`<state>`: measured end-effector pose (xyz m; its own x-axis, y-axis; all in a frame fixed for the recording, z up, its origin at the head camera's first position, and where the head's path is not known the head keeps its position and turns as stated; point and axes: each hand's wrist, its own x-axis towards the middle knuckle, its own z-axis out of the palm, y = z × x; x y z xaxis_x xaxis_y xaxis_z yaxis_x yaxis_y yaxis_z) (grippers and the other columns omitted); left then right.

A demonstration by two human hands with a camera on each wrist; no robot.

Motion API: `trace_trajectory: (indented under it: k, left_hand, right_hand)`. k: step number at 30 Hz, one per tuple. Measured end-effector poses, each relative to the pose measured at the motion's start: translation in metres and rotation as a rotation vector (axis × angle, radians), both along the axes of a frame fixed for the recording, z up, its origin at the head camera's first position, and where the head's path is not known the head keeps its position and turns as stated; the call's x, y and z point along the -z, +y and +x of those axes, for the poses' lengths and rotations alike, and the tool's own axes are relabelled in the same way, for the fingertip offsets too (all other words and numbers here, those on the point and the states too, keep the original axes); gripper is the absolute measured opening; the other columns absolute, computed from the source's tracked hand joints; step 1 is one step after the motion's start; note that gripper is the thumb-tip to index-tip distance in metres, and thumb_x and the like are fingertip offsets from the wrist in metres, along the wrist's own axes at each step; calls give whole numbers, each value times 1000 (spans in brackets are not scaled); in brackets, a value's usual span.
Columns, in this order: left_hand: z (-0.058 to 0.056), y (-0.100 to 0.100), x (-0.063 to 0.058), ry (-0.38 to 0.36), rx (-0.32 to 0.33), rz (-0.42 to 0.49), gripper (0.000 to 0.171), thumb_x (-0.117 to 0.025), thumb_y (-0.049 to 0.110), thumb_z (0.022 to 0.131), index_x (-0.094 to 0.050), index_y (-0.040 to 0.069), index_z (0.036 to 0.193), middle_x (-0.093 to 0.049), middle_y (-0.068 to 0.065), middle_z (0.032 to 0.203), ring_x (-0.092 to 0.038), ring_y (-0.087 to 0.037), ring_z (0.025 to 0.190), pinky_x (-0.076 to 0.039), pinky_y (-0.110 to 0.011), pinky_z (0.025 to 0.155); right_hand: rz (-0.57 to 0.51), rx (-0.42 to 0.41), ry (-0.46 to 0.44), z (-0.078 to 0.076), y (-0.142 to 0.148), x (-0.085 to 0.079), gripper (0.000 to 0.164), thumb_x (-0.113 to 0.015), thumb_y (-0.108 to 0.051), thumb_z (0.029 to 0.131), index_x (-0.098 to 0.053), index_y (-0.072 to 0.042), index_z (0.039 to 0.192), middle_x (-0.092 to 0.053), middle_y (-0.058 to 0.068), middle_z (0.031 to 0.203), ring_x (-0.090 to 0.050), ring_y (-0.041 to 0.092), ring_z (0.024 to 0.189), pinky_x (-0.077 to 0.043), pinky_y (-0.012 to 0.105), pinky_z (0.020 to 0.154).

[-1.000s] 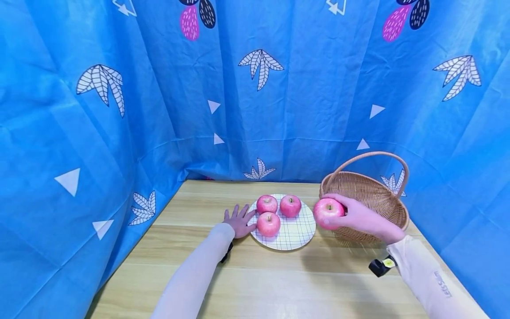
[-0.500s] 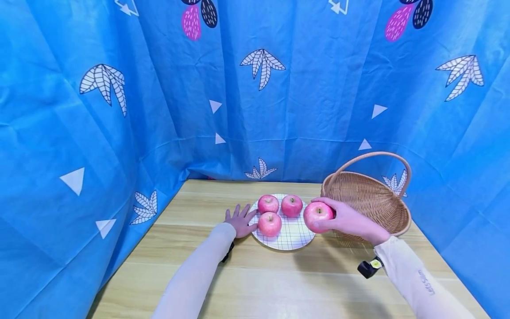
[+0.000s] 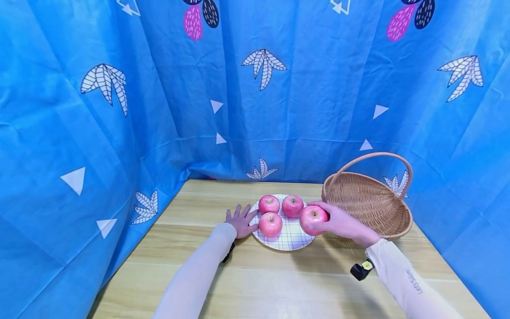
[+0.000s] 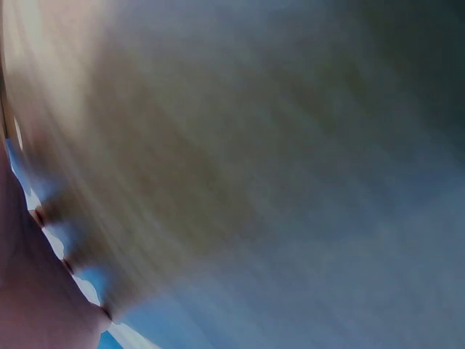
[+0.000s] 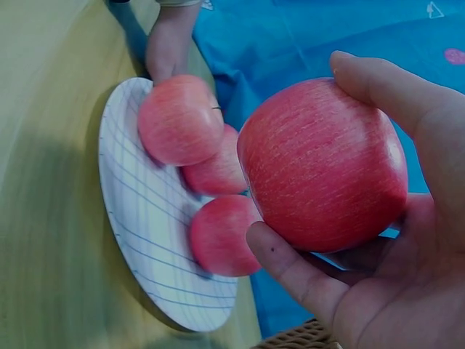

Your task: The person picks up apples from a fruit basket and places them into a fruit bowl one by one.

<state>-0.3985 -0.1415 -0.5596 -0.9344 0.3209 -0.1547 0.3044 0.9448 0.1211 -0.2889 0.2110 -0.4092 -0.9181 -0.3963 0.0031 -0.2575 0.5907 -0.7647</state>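
Observation:
My right hand (image 3: 342, 221) grips a red apple (image 5: 323, 167), thumb and fingers curled round its sides. The apple is over the right part of a white plate (image 3: 292, 237) with a blue grid pattern. Three more apples lie on the plate: one at the front left (image 3: 270, 224), one behind it (image 3: 268, 204) and one at the back right (image 3: 292, 206). At the plate's left rim my left hand (image 3: 241, 222) lies with fingers spread, beside the front-left apple. In the left wrist view most of the picture is a blurred close surface.
A wicker basket (image 3: 366, 201) with a tall arched handle stands at the back right, just behind my right hand. The wooden table (image 3: 255, 283) extends in front of the plate. Blue patterned curtains (image 3: 263, 110) enclose the back and sides.
My right hand has moved left with the apple, from in front of the basket to over the plate's right side. My left hand has stayed at the plate's left rim.

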Motion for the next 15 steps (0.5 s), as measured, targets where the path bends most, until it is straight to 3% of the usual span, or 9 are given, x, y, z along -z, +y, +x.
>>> trace_trajectory:
  k: [9,15]
  left_hand:
    - [-2,0,2,-1,-6,-20,73,-28,74,96,-15,43,161,-3,4,172,0,-38,157,-3,-71,118]
    - [0,1,0,-3,-6,-10,73,-28,75,96,-16,42,161,-3,4,172,0,-38,156,-3,-71,118]
  right_hand:
    - [-17,22,-37,-8,-7,22,82,-82,-45,81,-48,-15,148,-66,8,127,-63,19,112,-50,37,99]
    - [-94,15,-97,-13,-10,36,82,-82,-41,83,-44,-13,151,-65,6,131,-61,19,119,-46,41,106]
